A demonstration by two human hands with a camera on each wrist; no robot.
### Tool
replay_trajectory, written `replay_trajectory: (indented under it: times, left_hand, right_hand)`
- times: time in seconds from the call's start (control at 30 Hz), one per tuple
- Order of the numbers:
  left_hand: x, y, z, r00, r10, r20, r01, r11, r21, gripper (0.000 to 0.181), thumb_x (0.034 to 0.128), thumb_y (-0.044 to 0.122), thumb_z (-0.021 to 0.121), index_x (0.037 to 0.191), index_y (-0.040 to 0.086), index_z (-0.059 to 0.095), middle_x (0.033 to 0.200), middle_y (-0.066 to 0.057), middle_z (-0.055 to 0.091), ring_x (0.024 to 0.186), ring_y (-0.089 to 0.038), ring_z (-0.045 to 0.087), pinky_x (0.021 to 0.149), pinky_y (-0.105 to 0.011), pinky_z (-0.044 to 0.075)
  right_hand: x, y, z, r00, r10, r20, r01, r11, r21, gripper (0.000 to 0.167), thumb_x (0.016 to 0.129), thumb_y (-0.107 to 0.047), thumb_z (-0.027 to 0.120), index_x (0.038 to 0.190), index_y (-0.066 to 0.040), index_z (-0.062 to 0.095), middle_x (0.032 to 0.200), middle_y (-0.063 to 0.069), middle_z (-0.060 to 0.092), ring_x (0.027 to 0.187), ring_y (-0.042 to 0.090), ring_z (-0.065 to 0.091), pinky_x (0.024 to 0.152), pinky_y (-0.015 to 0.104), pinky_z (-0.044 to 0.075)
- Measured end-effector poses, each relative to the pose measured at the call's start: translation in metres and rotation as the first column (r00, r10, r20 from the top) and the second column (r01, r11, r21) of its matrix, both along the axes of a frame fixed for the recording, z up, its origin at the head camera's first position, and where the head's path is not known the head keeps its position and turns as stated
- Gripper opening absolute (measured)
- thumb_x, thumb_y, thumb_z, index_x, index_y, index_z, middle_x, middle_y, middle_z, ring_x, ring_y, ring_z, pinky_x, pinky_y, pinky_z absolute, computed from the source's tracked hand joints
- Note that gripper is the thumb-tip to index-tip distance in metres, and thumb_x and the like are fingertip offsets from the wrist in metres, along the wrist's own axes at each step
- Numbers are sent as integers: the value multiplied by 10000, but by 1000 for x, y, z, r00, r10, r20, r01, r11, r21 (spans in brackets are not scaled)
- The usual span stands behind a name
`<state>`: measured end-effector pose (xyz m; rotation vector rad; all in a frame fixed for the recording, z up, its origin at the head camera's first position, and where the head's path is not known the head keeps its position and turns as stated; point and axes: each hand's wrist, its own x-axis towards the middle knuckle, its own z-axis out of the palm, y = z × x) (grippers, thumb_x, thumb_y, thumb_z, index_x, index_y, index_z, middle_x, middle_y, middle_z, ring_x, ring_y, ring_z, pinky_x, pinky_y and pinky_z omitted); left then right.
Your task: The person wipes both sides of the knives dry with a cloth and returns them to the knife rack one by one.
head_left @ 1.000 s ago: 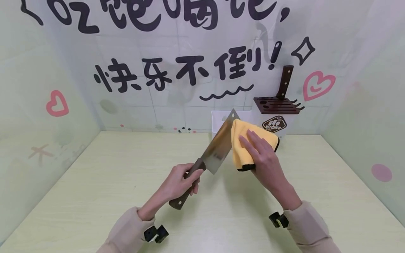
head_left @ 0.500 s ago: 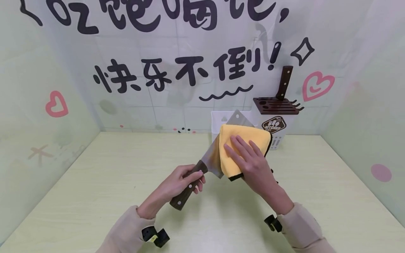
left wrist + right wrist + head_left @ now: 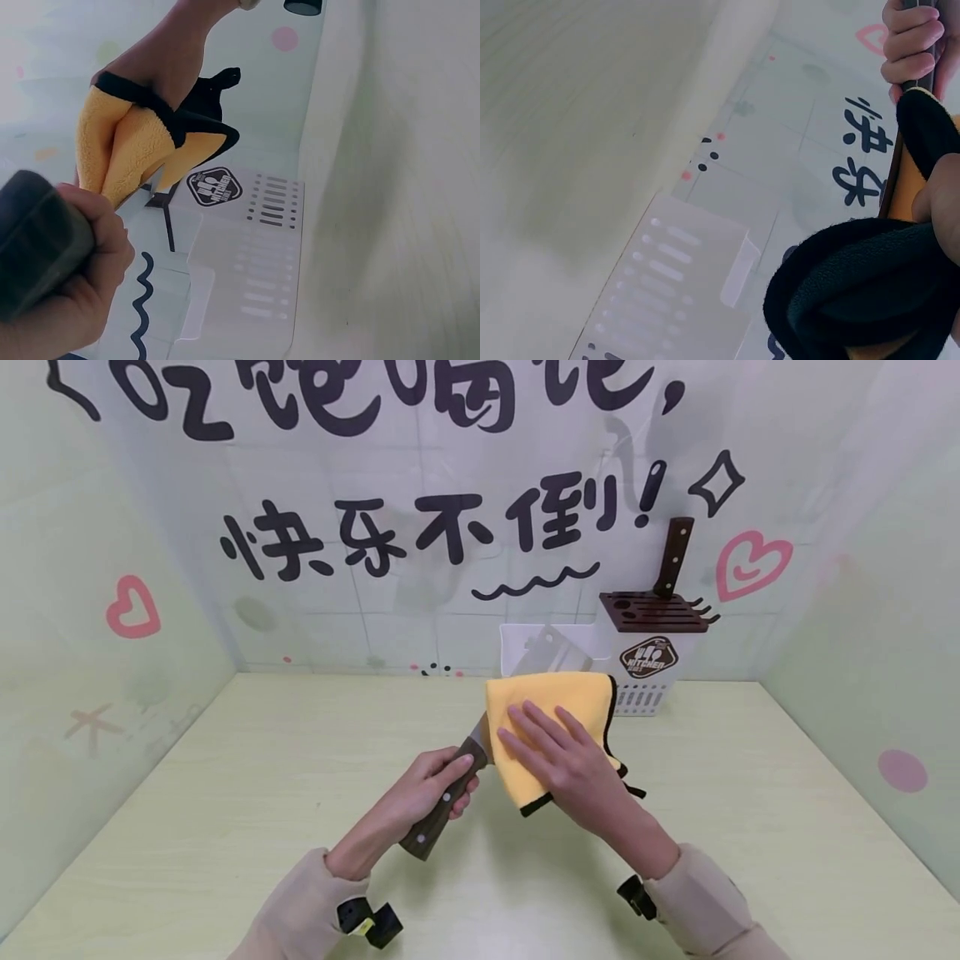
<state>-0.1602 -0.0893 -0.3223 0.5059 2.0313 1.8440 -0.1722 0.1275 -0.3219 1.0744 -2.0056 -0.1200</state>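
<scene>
My left hand [image 3: 426,795] grips the dark wooden handle [image 3: 444,800] of a cleaver, whose broad steel blade [image 3: 553,650] points up and away to the right. Over most of that blade lies a yellow cloth [image 3: 588,693] with black edging, leaving the far end and a strip by the handle in sight. My right hand [image 3: 573,768] holds the cloth, its fingers extended across the top against the blade. In the right wrist view, the dark underside of the cloth [image 3: 855,292] bunches below the thumb [image 3: 941,199]. Close up in the left wrist view is the handle's butt [image 3: 41,240].
Behind the blade, against the back wall, stands a white perforated knife holder [image 3: 651,700] with a kitchen logo. Its slotted brown top [image 3: 652,617] has side hooks and one upright knife handle [image 3: 674,556]. Patterned walls enclose the pale wooden tabletop [image 3: 262,793].
My right hand and the cloth have moved left and towards me, from the blade's right edge across its face. The left hand and cleaver have stayed nearly in place, the blade turning slightly.
</scene>
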Motion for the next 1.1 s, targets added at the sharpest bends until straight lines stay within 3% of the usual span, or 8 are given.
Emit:
replay_trajectory:
  times: [0.27,0.47,0.73,1.1]
  left_hand:
    - [-2,0,-3,1000,-17,3,16,1000,21,308,982,220,331,1000,-77,407,735,-62,451,522,-76,431,484,-201,394]
    - [-2,0,-3,999,-32,-35,32,999,-5,308,982,239,334,946,-58,407,693,-36,448,502,-83,431,472,-215,387]
    - [-3,1,-8,998,-17,-59,15,999,-42,251,966,220,392,897,-20,412,663,-44,447,467,-87,422,433,-199,372]
    - [-3,-1,-9,994,-45,-102,37,997,-74,286,963,252,397,884,-22,420,636,-33,449,446,-86,423,417,-205,378]
  right_hand:
    - [3,-6,1,999,33,-43,-30,997,69,432,817,4,444,1229,-99,528,1311,88,463,1233,249,393,991,433,321]
    - [5,-7,2,998,42,-54,-36,993,110,451,808,14,427,1232,-103,525,1316,80,458,1236,244,390,995,432,316]
    - [5,-8,3,996,54,-75,-43,989,139,438,838,13,380,1236,-102,524,1323,83,451,1235,242,390,988,432,326]
    - [5,-7,2,995,39,-94,-25,988,151,441,885,41,295,1252,-89,503,1328,65,448,1233,217,397,988,412,331]
